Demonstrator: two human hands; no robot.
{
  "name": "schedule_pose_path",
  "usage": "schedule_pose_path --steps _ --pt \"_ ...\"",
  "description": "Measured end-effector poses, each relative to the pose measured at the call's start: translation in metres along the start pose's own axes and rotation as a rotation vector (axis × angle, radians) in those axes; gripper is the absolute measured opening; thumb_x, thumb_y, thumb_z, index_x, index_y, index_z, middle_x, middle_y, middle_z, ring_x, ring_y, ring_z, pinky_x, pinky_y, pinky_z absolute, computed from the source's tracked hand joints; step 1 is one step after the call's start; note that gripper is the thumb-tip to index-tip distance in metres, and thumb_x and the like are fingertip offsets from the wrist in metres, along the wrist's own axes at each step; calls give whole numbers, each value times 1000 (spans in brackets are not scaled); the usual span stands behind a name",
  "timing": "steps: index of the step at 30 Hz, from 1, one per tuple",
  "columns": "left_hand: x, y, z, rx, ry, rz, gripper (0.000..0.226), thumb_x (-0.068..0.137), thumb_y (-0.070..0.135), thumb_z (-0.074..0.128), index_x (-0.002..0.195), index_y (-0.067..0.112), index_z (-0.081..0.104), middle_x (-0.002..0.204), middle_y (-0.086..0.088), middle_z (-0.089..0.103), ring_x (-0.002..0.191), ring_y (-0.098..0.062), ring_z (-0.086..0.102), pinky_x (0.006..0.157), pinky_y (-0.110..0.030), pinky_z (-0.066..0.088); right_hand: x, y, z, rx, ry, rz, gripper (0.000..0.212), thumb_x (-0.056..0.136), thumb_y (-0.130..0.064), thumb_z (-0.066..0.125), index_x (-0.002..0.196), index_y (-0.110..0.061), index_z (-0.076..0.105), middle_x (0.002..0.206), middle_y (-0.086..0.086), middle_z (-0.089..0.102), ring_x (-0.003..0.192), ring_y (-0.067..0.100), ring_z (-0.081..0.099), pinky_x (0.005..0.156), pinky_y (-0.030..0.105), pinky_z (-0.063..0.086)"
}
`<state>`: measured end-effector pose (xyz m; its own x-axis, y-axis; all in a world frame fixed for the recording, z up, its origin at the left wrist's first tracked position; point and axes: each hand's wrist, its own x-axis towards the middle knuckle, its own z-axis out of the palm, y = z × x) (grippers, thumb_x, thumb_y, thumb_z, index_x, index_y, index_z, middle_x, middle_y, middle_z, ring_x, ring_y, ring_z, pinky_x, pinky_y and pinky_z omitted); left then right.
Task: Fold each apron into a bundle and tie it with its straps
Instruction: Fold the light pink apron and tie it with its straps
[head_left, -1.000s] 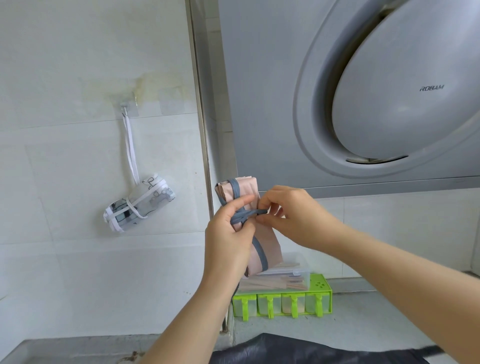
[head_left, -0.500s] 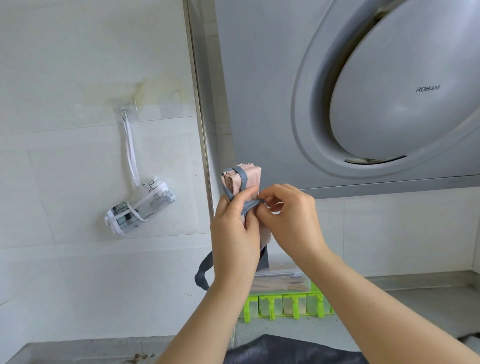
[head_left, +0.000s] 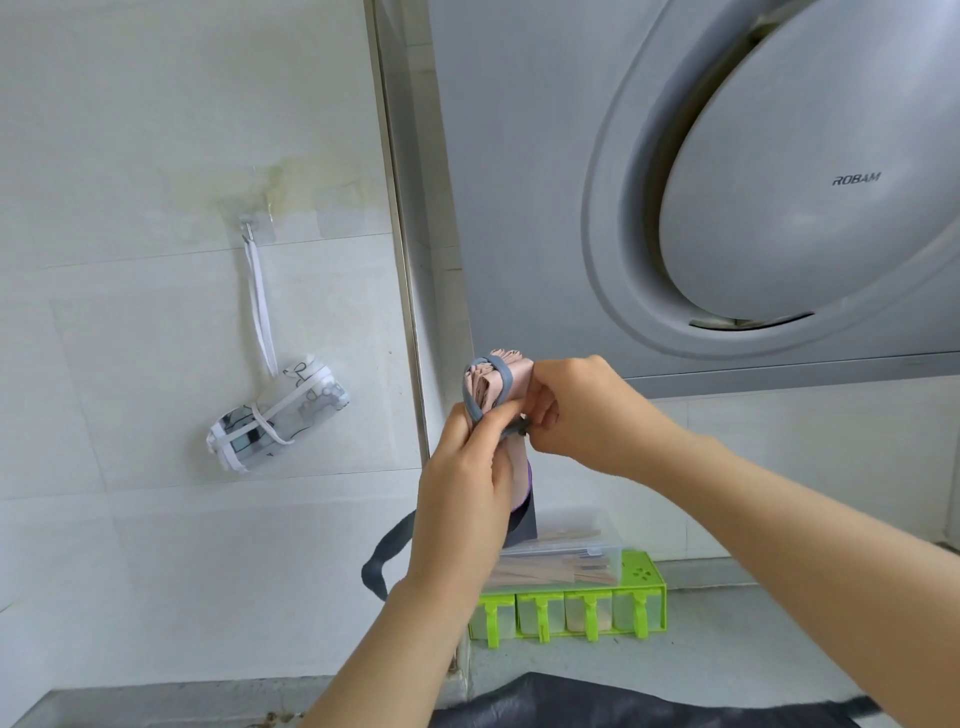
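Pink apron bundle (head_left: 515, 375), mostly hidden, is gripped by the left hand (head_left: 462, 499) while the right hand (head_left: 576, 410) pinches its grey strap (head_left: 470, 397).

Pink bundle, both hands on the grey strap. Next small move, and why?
Probably pull the grey strap taut to cinch the tie. It already loops over the pink bundle, the left hand and right hand both pinch it at the crossing, and a loose tail hangs below, so the tie looks unfinished.
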<state>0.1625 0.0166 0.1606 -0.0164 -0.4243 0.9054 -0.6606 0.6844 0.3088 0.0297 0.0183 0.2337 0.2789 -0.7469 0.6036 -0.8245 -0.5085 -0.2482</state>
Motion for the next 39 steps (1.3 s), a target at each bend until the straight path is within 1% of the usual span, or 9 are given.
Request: schedule_pose_path --steps 5,8,13,17,21,27,31,36,39 --pt "5 11 -5 -242 -38 -134 43 86 -7 59 111 26 67 114 16 56 103 7 53 83 0 37 4 3 -16 80 -146 31 23 72 -1 61 67 -23 54 70 -5 63 68 14 58 61 16 46" --pt "8 16 -7 -344 -41 -189 50 86 -7 59 104 39 61 111 26 53 101 18 51 80 0 37 3 9 -15 465 -200 185 21 78 4 57 72 -16 60 70 2 63 65 15 55 65 22 48" --pt "5 14 -6 -374 -50 -215 49 88 -4 60 101 43 60 113 13 59 101 8 55 79 0 38 -4 14 3 969 -180 350 24 82 14 49 76 -8 56 68 7 55 63 14 53 59 18 48" --pt "5 5 -7 -253 -46 -188 46 86 -8 58 108 32 65 114 9 57 90 2 54 75 -1 41 -4 17 -1 686 -345 312 22 80 9 57 78 -13 53 67 4 57 61 16 50 59 20 44" --pt "5 7 -8 -382 -68 -270 55 87 -5 58 99 48 58 117 12 60 96 3 58 79 -8 47 -4 13 -2 243 -215 88 24 75 -1 63 80 -22 52 73 -4 60 62 9 50 59 19 42" --pt "8 -2 -11 -660 -149 -438 41 89 4 62 96 45 63 111 5 66 93 -8 65 73 -18 52 -15 25 3 954 -370 314 42 80 -16 71 119 -19 58 103 -2 66 94 12 63 82 31 53" --pt "8 -1 -10 -798 -233 -447 38 76 11 63 92 46 65 102 7 70 95 -17 66 85 -35 54 -17 19 20 1018 -342 294 21 90 -14 60 110 -6 64 100 9 68 92 22 62 89 44 48" --pt "6 -20 -29 -1021 -295 -523 37 69 4 56 93 31 64 106 9 67 102 -8 61 80 -26 49 -16 28 17 1020 -246 296 12 88 -5 61 95 -12 68 92 5 71 84 16 64 82 31 52" --pt "0 -32 -38 -910 -460 -589 46 70 28 76 111 27 55 118 10 65 113 -9 60 80 -21 48 -15 35 15 1011 -226 295 13 88 -4 60 98 -9 67 94 6 71 87 16 64 92 37 49"
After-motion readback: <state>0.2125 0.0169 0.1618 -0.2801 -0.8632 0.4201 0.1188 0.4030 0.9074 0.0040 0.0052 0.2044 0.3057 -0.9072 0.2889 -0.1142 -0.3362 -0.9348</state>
